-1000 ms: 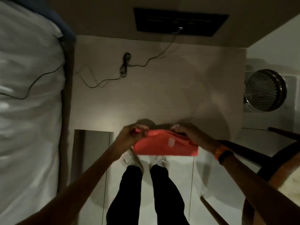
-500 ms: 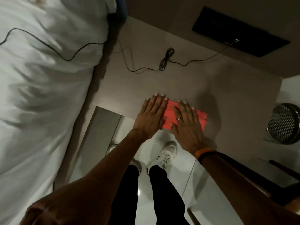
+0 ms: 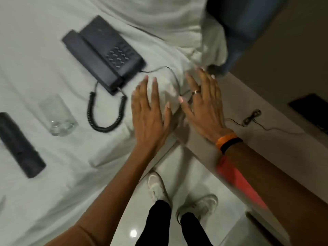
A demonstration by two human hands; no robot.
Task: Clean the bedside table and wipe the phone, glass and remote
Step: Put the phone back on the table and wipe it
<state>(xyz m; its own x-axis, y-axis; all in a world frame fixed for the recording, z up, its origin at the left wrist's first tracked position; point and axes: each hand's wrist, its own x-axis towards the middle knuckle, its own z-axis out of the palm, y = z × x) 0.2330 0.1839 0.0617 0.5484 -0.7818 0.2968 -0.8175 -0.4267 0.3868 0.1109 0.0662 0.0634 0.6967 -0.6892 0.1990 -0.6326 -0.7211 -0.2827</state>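
A dark corded phone lies on the white bed sheet at upper left, its coiled cord looping toward me. Left of that cord a clear glass lies on its side, and a black remote rests at the far left. My left hand hovers open over the bed's edge, just right of the phone. My right hand is open beside it, over the gap between bed and bedside table. The folded red cloth lies on the table's near edge, partly under my right forearm.
A thin black cable with a bundled knot runs across the table top toward a dark wall panel. A blue headboard cushion sits at the top. My white shoes stand on the glossy floor below.
Both hands have left the red cloth on the table's edge and moved left toward the bed. The view swung left, bringing the phone, glass and remote into sight.
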